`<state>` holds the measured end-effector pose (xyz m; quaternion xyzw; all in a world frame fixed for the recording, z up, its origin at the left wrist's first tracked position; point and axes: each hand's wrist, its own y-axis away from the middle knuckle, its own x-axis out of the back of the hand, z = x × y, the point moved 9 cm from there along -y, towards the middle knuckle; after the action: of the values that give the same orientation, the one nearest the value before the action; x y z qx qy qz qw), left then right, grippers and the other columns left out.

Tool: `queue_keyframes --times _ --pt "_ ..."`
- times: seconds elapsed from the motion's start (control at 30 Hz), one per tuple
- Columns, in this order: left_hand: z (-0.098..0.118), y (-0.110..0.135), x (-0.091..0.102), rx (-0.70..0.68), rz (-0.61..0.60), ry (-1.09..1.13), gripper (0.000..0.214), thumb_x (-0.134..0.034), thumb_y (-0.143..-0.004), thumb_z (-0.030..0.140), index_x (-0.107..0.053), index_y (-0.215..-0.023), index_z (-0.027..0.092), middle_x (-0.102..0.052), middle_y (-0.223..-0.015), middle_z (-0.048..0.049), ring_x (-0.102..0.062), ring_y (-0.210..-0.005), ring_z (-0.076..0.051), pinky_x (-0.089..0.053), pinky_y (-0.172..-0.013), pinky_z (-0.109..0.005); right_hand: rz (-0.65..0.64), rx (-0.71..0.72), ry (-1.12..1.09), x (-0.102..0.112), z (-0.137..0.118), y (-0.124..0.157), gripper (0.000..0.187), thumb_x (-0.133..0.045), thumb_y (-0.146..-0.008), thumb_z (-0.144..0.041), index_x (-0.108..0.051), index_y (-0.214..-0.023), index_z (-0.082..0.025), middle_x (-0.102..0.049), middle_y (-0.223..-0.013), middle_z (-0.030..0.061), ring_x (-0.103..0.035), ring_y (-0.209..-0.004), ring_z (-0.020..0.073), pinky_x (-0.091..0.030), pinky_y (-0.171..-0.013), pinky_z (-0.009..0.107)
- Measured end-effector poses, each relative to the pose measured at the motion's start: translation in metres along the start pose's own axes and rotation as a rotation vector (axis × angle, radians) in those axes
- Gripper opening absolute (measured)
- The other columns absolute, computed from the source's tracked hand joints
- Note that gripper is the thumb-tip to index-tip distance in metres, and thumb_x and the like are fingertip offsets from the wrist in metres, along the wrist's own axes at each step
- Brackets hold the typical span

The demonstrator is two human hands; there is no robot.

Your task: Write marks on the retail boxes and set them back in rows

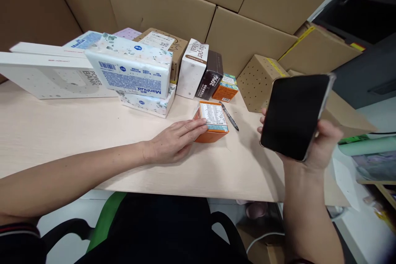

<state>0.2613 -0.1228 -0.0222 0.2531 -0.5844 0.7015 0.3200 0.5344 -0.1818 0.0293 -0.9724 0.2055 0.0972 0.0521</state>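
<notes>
Right hand (320,146) clasps phone (293,115) between thumb and fingers above right end of desk (241,169), screen facing wearer, long axis leaning right. Left hand (171,142), fingers together, touches orange box (213,116); pen (230,118) alongside.

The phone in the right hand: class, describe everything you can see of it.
The phone is a slim, rounded-cornered slab with a blank, dark screen and a pale, translucent-looking edge. It tilts, raised above the table, held by the right hand: thumb at one side, fingers at the other.
</notes>
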Motion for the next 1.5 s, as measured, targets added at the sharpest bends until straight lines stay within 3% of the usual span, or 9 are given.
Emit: queue_keyframes --times 0.1,0.2,0.3,0.4,0.5,0.6,0.83,1.2,1.5 --pt "0.000 0.000 0.000 -0.001 0.000 0.011 0.079 -0.052 -0.094 0.010 -0.018 -0.165 0.018 -0.046 -0.158 -0.0217 -0.050 -0.145 -0.033 -0.055 -0.111 -0.051 -0.129 -0.026 -0.208 -0.055 -0.005 -0.001 0.055 -0.048 -0.088 -0.059 -0.072 -0.124 -0.024 -0.076 -0.116 0.0101 -0.071 -0.095 0.0227 -0.059 -0.077 0.037" --pt "0.001 0.000 -0.001 -0.006 -0.003 0.008 0.077 -0.051 -0.094 0.009 -0.020 -0.164 0.016 -0.046 -0.158 -0.0227 -0.049 -0.146 -0.033 -0.055 -0.112 -0.050 -0.233 -0.180 -0.311 -0.101 0.014 0.006 0.056 -0.042 -0.093 -0.058 -0.072 -0.123 -0.022 -0.076 -0.118 0.0109 -0.071 -0.095 0.0230 -0.060 -0.083 0.041" --pt "0.001 0.000 0.001 -0.013 0.027 0.004 0.069 -0.051 -0.095 0.010 -0.027 -0.159 0.012 -0.049 -0.154 -0.0241 -0.050 -0.145 -0.032 -0.055 -0.112 -0.048 -0.329 -0.368 -0.399 -0.134 0.045 0.021 0.057 -0.039 -0.094 -0.063 -0.074 -0.115 -0.024 -0.077 -0.115 0.0091 -0.070 -0.109 0.0285 -0.057 -0.096 0.052" --pt "-0.002 0.001 -0.002 0.012 0.014 0.026 0.047 -0.053 -0.094 0.012 -0.047 -0.141 0.011 -0.057 -0.142 -0.0238 -0.056 -0.137 -0.032 -0.058 -0.107 -0.048 -0.402 -0.511 -0.469 -0.153 0.071 0.038 0.054 -0.043 -0.092 -0.066 -0.075 -0.107 -0.026 -0.077 -0.116 0.0080 -0.065 -0.123 0.0318 -0.052 -0.104 0.057" --pt "-0.004 0.001 -0.006 0.047 -0.037 0.082 0.025 -0.057 -0.093 0.017 -0.058 -0.118 0.015 -0.064 -0.128 -0.0192 -0.061 -0.127 -0.031 -0.058 -0.104 -0.048 -0.451 -0.598 -0.496 -0.159 0.085 0.050 0.054 -0.048 -0.089 -0.067 -0.074 -0.110 -0.024 -0.077 -0.121 0.0096 -0.065 -0.124 0.0336 -0.052 -0.104 0.060" --pt "-0.005 -0.001 -0.006 0.090 -0.064 0.145 0.020 -0.059 -0.093 0.020 -0.059 -0.113 0.018 -0.066 -0.123 -0.0158 -0.063 -0.122 -0.029 -0.057 -0.106 -0.047 -0.483 -0.657 -0.514 -0.157 0.093 0.059 0.061 -0.043 -0.091 -0.069 -0.071 -0.120 -0.023 -0.075 -0.125 0.0115 -0.071 -0.113 0.0329 -0.058 -0.093 0.057" --pt "-0.005 -0.005 -0.003 0.127 -0.072 0.225 0.031 -0.057 -0.095 0.019 -0.054 -0.126 0.014 -0.061 -0.135 -0.0206 -0.063 -0.124 -0.027 -0.056 -0.107 -0.046 -0.440 -0.717 -0.514 -0.144 0.106 0.060 0.073 -0.028 -0.096 -0.071 -0.057 -0.140 -0.021 -0.069 -0.137 0.0162 -0.074 -0.096 0.0252 -0.061 -0.077 0.043" --pt "-0.002 -0.004 -0.001 0.089 -0.041 0.196 0.022 -0.053 -0.097 0.018 -0.054 -0.119 0.015 -0.061 -0.135 -0.0223 -0.062 -0.128 -0.029 -0.057 -0.107 -0.047 -0.492 -0.673 -0.580 -0.158 0.092 0.061 0.064 -0.034 -0.096 -0.066 -0.071 -0.123 -0.021 -0.077 -0.118 0.0091 -0.073 -0.092 0.0222 -0.060 -0.076 0.039" --pt "0.001 -0.005 0.003 0.055 -0.031 0.183 0.038 -0.054 -0.098 0.020 -0.048 -0.136 0.016 -0.055 -0.147 -0.0224 -0.054 -0.140 -0.030 -0.053 -0.114 -0.046 -0.544 -0.664 -0.503 -0.153 0.097 0.067 0.067 -0.037 -0.091 -0.073 -0.069 -0.123 -0.023 -0.077 -0.100 0.0078 -0.072 -0.081 0.0239 -0.057 -0.072 0.039"
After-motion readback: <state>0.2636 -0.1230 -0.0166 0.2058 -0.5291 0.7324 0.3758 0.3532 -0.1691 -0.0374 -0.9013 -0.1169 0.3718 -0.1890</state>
